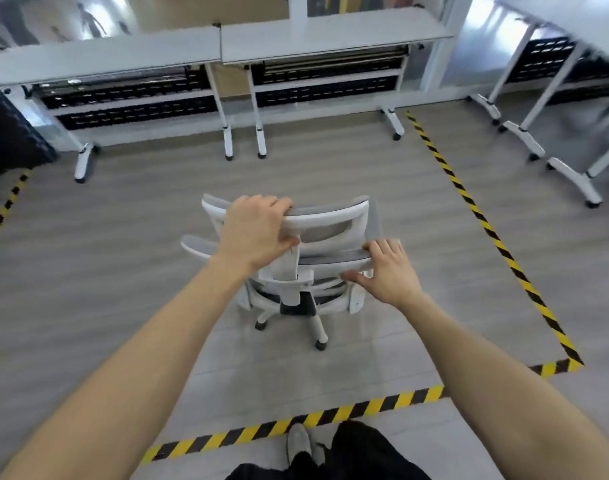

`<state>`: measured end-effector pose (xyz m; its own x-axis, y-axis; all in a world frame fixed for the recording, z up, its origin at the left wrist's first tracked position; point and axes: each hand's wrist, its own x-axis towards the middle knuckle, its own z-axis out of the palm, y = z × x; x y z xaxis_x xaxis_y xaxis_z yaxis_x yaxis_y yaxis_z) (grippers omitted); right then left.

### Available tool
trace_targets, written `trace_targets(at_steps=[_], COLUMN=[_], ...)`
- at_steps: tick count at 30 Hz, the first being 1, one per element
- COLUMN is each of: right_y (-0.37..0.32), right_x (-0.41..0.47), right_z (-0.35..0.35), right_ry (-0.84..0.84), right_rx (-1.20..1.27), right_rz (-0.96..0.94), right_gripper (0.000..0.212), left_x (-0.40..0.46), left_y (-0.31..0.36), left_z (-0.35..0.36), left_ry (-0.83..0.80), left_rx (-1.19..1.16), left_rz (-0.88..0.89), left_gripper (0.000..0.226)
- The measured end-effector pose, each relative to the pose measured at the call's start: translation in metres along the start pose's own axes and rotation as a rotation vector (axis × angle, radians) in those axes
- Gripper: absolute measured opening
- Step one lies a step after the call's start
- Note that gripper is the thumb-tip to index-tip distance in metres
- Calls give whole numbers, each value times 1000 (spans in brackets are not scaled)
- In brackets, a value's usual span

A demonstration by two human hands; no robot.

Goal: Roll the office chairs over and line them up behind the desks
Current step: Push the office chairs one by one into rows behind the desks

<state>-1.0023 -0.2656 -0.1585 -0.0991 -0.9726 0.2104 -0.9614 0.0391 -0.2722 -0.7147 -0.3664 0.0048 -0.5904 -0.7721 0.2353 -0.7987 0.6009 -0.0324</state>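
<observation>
1. Office chair [296, 268], white-framed with grey mesh, stands on the open floor [123, 271] inside the yellow-and-black tape border [486, 233], well apart from the two white desks [206, 53] along the far wall; its back faces the person.
2. Left hand [254, 230] grips the headrest [324, 220]: fingers curl over its top rim, thumb underneath.
3. Right hand [386, 271] lies on the right edge of the backrest, fingers fairly straight and spread, thumb out toward the frame; it touches rather than clasps.
4. Step in hand, as judged: pushing the chair forward toward the desks.
5. Recommendation: the headrest sits on a slim stem and is likely a weak lever; a lower hold on the backrest frame with both hands should steer better.
6. Recommendation: push evenly on both sides so the castors [320, 344] track straight, aiming at the gap between one desk's legs [228, 133].
7. Risk: the seat may swivel under a one-sided push; desk feet may catch the castors.
</observation>
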Motion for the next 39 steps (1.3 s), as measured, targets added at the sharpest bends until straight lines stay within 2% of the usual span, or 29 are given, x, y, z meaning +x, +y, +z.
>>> trace_targets(at_steps=[4,10,21,26,30,39], right_y=[4,25,91,128,157,211], right_x=[11,50,170,230,290,405], right_z=[6,13,15,22,21,29], right_ry=[57,153,283,249,169,259], right_rx=[-79,-134,-128,-128,-174,-211], right_rz=[103,212,410,479,518,592], right_gripper=[82,81,73,68,68,66], left_x=[50,143,341,427,498,659], left_y=[-1,-19,-21,-15,-21,-29], left_z=[19,39,85,106,119,160], left_ry=[62,39,45,32,18,50], left_rx=[-40,-63,-126,-141,-177,-195], left_rz=[90,217,406,464,482,583], left_gripper=[54,59,64,58,63,68])
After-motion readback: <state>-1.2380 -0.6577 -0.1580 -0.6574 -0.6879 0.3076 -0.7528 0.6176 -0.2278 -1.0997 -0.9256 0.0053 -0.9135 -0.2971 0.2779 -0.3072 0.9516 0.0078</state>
